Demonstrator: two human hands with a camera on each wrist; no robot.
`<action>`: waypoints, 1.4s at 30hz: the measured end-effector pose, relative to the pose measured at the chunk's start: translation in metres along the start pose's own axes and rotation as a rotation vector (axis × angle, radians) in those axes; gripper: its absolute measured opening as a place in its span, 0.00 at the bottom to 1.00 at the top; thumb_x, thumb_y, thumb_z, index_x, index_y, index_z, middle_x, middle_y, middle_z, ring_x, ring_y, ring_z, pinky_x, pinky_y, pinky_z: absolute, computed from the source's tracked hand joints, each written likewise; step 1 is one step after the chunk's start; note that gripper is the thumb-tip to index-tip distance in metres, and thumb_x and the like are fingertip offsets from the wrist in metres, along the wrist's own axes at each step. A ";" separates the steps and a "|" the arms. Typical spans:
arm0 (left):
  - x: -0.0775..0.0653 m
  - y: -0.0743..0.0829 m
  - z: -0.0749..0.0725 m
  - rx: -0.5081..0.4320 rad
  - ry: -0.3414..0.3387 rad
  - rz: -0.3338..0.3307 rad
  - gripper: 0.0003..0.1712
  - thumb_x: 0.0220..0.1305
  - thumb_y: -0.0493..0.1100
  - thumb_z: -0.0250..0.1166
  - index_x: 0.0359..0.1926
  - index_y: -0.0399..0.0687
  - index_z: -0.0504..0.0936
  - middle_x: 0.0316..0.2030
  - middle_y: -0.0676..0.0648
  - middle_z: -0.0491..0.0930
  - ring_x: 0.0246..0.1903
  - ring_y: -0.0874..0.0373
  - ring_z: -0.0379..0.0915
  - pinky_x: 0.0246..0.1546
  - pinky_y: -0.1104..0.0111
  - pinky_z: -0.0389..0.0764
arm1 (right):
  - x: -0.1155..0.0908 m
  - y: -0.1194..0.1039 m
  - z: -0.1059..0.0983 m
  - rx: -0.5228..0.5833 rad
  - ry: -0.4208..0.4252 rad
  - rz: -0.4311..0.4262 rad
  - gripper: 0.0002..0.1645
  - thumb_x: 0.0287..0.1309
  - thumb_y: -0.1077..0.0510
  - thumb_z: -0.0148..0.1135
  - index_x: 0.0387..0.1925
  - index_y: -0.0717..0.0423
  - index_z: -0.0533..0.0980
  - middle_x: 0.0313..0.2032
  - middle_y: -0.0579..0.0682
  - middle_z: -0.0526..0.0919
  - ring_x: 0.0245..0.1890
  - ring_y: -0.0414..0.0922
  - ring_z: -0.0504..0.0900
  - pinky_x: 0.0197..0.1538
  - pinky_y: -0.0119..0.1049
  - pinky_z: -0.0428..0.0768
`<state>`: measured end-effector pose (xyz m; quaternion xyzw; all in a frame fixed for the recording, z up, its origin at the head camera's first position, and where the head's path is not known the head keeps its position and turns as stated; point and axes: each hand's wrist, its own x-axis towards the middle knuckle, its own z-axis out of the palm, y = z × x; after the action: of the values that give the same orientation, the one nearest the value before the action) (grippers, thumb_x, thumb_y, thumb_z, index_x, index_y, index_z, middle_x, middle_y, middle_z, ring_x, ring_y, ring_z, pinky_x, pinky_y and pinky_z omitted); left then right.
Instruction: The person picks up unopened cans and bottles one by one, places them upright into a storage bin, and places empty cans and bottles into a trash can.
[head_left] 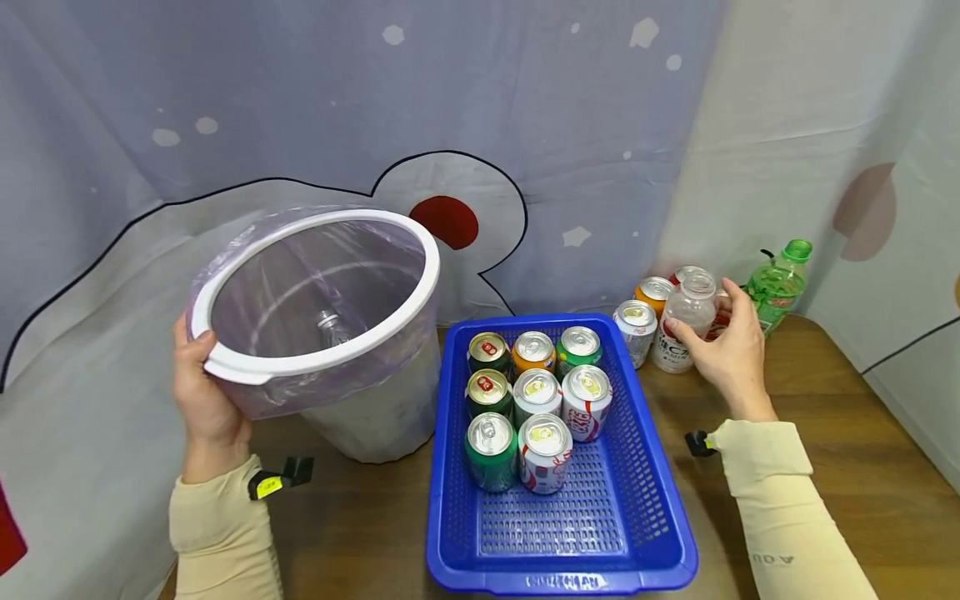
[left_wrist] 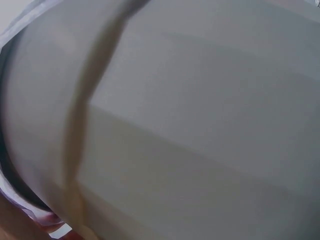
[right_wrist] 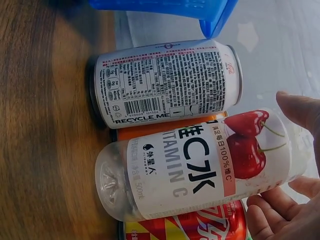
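Observation:
On the left, my left hand (head_left: 206,400) grips the lined rim of a grey trash bin (head_left: 382,421), thumb over its white ring (head_left: 318,364). The bin tilts, and a clear bottle (head_left: 333,327) lies inside it. On the right, my right hand (head_left: 731,354) is spread about a clear, capless plastic bottle (right_wrist: 165,175) with a cherry label. Its thumb crosses the near side in the head view, its fingers lie beyond the right side, and the bottle stands upright. A white can (right_wrist: 165,82) and a red can (right_wrist: 210,222) flank the bottle.
A blue plastic basket (head_left: 442,533) in the middle holds several cans in rows at its far end. Behind the bottle stands an orange can (head_left: 655,289). A green soda bottle (head_left: 777,286) stands in the far right corner, against the curtain (head_left: 577,125).

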<state>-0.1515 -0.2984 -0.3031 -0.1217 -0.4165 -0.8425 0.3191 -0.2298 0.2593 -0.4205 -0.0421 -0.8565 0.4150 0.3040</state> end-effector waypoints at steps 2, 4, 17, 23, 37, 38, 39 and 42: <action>0.000 -0.001 0.000 0.013 0.001 0.006 0.34 0.62 0.40 0.56 0.70 0.36 0.67 0.64 0.34 0.70 0.55 0.45 0.70 0.54 0.64 0.76 | -0.001 0.000 0.001 0.000 0.008 -0.011 0.54 0.53 0.53 0.78 0.77 0.57 0.61 0.57 0.66 0.76 0.55 0.60 0.76 0.54 0.34 0.69; 0.000 -0.001 0.000 0.018 0.002 0.009 0.34 0.62 0.40 0.56 0.69 0.36 0.67 0.64 0.34 0.70 0.55 0.45 0.70 0.54 0.65 0.76 | -0.001 -0.001 0.002 0.000 0.013 -0.024 0.51 0.52 0.53 0.79 0.74 0.57 0.65 0.56 0.65 0.76 0.53 0.57 0.76 0.51 0.28 0.69; 0.001 -0.001 0.000 0.005 -0.002 0.021 0.33 0.61 0.40 0.58 0.68 0.36 0.67 0.64 0.34 0.70 0.55 0.45 0.71 0.54 0.64 0.76 | -0.004 -0.009 -0.003 -0.023 0.011 -0.054 0.44 0.51 0.53 0.80 0.66 0.63 0.71 0.54 0.63 0.80 0.49 0.57 0.81 0.43 0.18 0.66; 0.001 0.000 -0.001 -0.009 -0.013 0.014 0.35 0.60 0.40 0.58 0.69 0.35 0.66 0.64 0.34 0.69 0.56 0.44 0.69 0.55 0.64 0.76 | -0.005 -0.018 -0.010 -0.019 0.007 -0.025 0.44 0.51 0.50 0.80 0.66 0.62 0.71 0.52 0.62 0.80 0.45 0.50 0.80 0.40 0.15 0.67; 0.000 -0.001 -0.001 -0.027 0.027 0.015 0.31 0.60 0.38 0.56 0.65 0.36 0.69 0.62 0.35 0.72 0.52 0.47 0.74 0.52 0.64 0.78 | -0.010 -0.056 -0.039 0.058 0.165 -0.065 0.42 0.45 0.55 0.81 0.63 0.59 0.76 0.45 0.34 0.79 0.43 0.22 0.73 0.44 0.16 0.70; 0.000 -0.002 -0.002 -0.031 0.026 0.014 0.31 0.59 0.38 0.56 0.65 0.36 0.69 0.62 0.35 0.72 0.52 0.46 0.74 0.52 0.64 0.77 | -0.009 -0.060 -0.042 0.069 0.175 -0.073 0.41 0.44 0.55 0.81 0.62 0.59 0.77 0.45 0.29 0.77 0.43 0.22 0.73 0.44 0.16 0.70; 0.000 -0.002 -0.002 -0.032 0.021 0.015 0.31 0.60 0.38 0.56 0.65 0.36 0.68 0.62 0.35 0.72 0.53 0.46 0.73 0.52 0.64 0.77 | -0.008 -0.064 -0.045 0.084 0.182 -0.083 0.41 0.44 0.56 0.81 0.62 0.58 0.77 0.44 0.26 0.76 0.43 0.23 0.74 0.44 0.16 0.71; 0.002 -0.002 -0.002 -0.053 0.014 0.007 0.31 0.60 0.38 0.57 0.65 0.35 0.67 0.63 0.34 0.71 0.53 0.45 0.72 0.52 0.63 0.78 | -0.006 -0.079 -0.056 0.132 0.191 -0.115 0.39 0.42 0.59 0.81 0.60 0.55 0.79 0.43 0.22 0.76 0.43 0.25 0.76 0.45 0.15 0.73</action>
<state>-0.1542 -0.2995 -0.3049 -0.1257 -0.3912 -0.8530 0.3218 -0.1801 0.2439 -0.3387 -0.0124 -0.7954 0.4466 0.4096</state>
